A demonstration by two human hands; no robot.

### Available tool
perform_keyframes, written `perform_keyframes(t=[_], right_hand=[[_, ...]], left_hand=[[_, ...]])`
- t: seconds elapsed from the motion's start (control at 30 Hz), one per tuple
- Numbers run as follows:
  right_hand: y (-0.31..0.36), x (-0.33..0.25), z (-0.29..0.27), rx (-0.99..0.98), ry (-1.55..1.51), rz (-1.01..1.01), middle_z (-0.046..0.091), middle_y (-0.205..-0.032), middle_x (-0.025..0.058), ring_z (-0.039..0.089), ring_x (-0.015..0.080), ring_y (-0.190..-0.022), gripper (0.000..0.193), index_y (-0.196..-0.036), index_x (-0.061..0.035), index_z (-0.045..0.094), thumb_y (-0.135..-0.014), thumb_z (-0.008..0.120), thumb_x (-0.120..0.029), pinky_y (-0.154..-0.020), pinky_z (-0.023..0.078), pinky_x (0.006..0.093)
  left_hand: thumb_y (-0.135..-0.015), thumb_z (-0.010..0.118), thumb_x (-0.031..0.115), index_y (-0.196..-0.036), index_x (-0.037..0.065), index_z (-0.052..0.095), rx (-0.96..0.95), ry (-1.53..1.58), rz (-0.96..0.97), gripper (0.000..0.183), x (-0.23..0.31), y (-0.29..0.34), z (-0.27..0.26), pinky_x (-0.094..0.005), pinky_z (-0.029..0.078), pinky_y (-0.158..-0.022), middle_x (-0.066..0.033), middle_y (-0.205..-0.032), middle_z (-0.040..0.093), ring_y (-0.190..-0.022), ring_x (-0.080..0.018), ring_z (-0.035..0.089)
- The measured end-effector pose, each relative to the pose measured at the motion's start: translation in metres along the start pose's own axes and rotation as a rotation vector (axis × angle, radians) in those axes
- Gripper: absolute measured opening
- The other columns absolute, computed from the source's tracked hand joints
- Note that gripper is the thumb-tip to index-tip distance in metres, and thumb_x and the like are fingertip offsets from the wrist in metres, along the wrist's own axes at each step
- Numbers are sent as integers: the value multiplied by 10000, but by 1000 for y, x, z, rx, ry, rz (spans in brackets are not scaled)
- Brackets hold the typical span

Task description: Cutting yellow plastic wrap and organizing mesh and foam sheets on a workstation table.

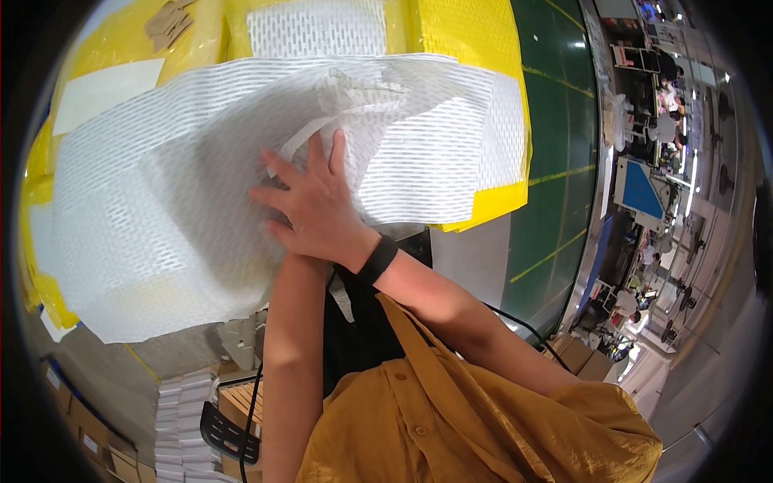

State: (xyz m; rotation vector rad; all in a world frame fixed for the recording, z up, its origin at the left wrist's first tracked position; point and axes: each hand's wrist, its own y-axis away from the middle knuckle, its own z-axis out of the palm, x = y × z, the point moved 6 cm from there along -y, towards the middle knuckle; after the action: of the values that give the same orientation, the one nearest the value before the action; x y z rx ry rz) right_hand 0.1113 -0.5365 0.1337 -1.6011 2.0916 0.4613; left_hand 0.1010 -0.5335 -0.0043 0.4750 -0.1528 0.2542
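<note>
A large white sheet with rows of small slits (113,233) lies spread out before me, with a grey shadow over its middle. My right hand (322,213), a black band on its wrist, rests on the sheet with its fingers spread. Just beyond the fingertips, crumpled white slitted material (358,97) stands up in folds, with a pale strip curling from it toward the fingers. My left forearm (294,346) runs up under the right hand, which covers my left hand, so its fingers are hidden.
Yellow-wrapped bundles (475,28) lie under and behind the sheet. A white paper (109,92) and brown card pieces (169,24) rest on them. Stacked white items (181,427) and a dark chair back (225,431) stand lower left. Green flooring (555,137) extends right, with people and workstations beyond.
</note>
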Motion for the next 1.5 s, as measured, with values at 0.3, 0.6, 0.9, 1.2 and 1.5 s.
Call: perform_keyframes(t=[0.3,0.6,0.9,1.2,1.5], right_hand=[[3,-5,5,12,65,-3,556,-1383,82,390,492,-1262,388,-1113,-227,731,-742,765,-337,-1070,91,784],[86,38,-87,735,-517,304,467,-1249,133,479,290,-1182,558,-1269,-57,512,-753,725,-65,-1094,345,421],[133,183,-146,461,-1004,929,487,-1346,179,520,280,-1196,972,-1580,-87,77,-886,743,-224,-987,438,379],[110,226,-124,487,-434,629,423,-1328,172,432,306,-1240,950,-1523,-47,297,-696,762,20,-1053,387,410],[128,238,-129,512,-456,673,347,-1380,170,405,306,-1294,948,-1529,-91,311,-717,763,98,-1059,403,420]], left_hand=[[-1039,492,284,-1356,8,536,-48,-102,33,422,1,-5,18,-357,443,-1060,-92,-1355,586,-1220,-241,569],[-1034,505,272,-1356,2,534,-110,-268,35,421,-4,-20,57,-358,432,-1074,-94,-1375,575,-1237,-250,561],[-858,686,455,-1414,121,520,-485,-1991,419,669,-35,-11,116,-531,128,-1205,-159,-1614,246,-1484,-405,187],[-679,798,413,-1362,146,565,-445,-1969,713,769,-32,0,146,-614,255,-1135,-176,-1510,418,-1409,-406,351],[-880,708,160,-1480,38,396,1072,-1915,1131,687,158,222,74,-516,262,-1168,-194,-1482,436,-1402,-413,342]])
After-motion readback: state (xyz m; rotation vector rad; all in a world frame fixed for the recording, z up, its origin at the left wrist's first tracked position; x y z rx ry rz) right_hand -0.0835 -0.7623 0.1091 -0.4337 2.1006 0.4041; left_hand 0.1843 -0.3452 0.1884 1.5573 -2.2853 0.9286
